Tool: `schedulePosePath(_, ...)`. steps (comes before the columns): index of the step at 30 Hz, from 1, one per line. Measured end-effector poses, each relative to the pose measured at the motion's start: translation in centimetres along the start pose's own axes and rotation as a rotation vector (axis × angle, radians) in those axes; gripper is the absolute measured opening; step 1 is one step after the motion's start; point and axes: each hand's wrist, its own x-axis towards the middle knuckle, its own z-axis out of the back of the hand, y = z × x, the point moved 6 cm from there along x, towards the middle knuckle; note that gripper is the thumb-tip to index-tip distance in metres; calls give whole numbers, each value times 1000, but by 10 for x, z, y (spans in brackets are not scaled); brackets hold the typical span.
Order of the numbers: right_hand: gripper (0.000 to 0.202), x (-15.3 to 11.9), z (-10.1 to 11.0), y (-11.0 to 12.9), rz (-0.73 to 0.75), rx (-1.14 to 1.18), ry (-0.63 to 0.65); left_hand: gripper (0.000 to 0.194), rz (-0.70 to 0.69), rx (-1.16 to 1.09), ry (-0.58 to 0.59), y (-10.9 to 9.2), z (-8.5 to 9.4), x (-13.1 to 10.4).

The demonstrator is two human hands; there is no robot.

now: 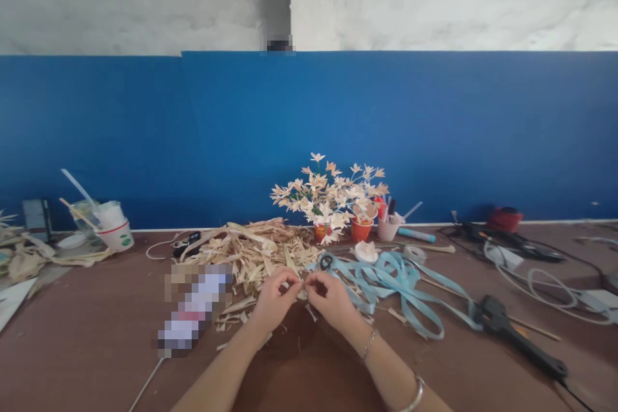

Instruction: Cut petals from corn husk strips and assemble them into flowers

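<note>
My left hand (277, 299) and my right hand (331, 299) meet fingertip to fingertip above the brown table. Thumb and forefinger are pinched together on each. A small pale scrap seems to sit between the fingertips, too small to make out. Just beyond them spreads a heap of dried husk strips (255, 248). Light-blue ribbon (396, 277) lies in loose loops to the right of my right hand. Behind the hands stands a bunch of pale handmade flowers (321, 190) with orange cups (361, 229) at its base.
A blurred-out phone with a cable (145, 386) lies left of my hands. A black glue gun (521, 338) rests at right, near white cables (541, 296). White cups (116, 232) stand at far left. A blue partition (193, 135) closes off the table's back.
</note>
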Motion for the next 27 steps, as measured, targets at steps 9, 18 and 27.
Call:
schedulePosePath(9,10,-2,2,8,99,-52,-21,14,368,-507,112,17,-17,-7)
schedulePosePath(18,12,-3,4,4,96,-107,-76,30,461,-457,96,15,-15,-9)
schedulePosePath(27,15,0,9,2,118,-68,-104,31,390,-334,12,24,-6,-3)
